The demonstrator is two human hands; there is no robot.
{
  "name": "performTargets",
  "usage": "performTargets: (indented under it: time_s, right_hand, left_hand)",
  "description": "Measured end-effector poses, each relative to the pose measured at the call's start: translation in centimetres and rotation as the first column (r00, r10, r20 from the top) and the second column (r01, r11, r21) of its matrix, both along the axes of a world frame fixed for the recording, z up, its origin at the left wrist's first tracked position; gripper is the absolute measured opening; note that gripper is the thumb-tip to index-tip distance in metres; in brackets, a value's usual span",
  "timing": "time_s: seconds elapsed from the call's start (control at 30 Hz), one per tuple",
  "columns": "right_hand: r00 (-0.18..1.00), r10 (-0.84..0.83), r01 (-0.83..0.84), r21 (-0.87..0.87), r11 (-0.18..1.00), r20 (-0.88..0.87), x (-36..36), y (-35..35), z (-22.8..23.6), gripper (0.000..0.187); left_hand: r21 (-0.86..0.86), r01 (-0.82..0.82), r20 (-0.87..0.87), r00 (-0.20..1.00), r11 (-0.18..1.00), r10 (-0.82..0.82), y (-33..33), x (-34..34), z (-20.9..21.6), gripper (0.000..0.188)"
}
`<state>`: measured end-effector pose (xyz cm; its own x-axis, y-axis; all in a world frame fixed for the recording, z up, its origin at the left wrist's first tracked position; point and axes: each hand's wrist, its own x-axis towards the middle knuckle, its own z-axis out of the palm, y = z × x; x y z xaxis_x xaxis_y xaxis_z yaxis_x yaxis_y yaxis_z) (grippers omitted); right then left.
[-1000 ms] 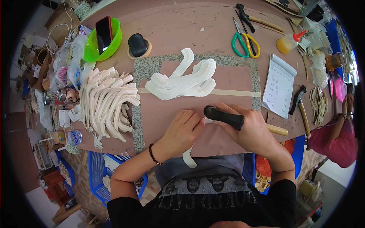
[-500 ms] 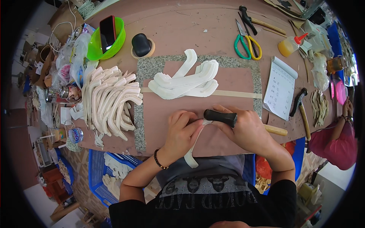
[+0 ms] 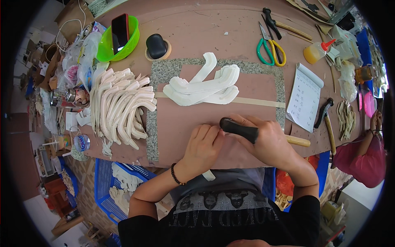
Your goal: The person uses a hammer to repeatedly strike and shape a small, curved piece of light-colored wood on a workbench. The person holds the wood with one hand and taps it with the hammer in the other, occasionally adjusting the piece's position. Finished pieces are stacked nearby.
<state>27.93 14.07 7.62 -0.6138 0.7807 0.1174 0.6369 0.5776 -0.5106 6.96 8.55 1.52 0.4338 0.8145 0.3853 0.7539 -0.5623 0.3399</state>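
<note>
Near the centre of the frame, the right hand (image 3: 269, 140) was clamped around a hammer (image 3: 240, 130), its black head close beside the fingertips of the left hand (image 3: 203, 148). The left hand was pinched on a white strip (image 3: 209, 175), mostly hidden beneath it, one end showing below the tabletop (image 3: 242, 29) edge. At upper left, a green bowl (image 3: 105, 47) held a phone (image 3: 120, 31); at lower left, a blue basket (image 3: 101, 181) contained pale pieces (image 3: 124, 179).

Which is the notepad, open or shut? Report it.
Open: the notepad lies with a written page facing up, paper curled over its top.
</note>
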Motion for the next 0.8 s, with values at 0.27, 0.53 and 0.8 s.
performTargets:
  time_s: [0.27,0.53,0.8]
  right_hand:
    - [0.999,0.009,-0.007,-0.047,0.999,0.04,-0.1,0.2,0.2,0.051]
    - [1.0,0.007,-0.006,-0.048,0.999,0.022,-0.1,-0.1,-0.4,0.053]
    - [0.986,-0.157,0.152,-0.085,0.985,-0.05,1.4,-1.0,1.6,0.05]
  left_hand:
    - [-0.07,-0.146,0.177,0.972,0.987,0.156,-1.4,0.4,-0.8,0.021]
    - [-0.183,-0.172,0.208,0.955,0.968,0.209,-1.6,0.6,0.0,0.02]
    - [-0.142,0.239,0.133,0.966,0.961,-0.22,2.7,-1.8,-0.7,0.032]
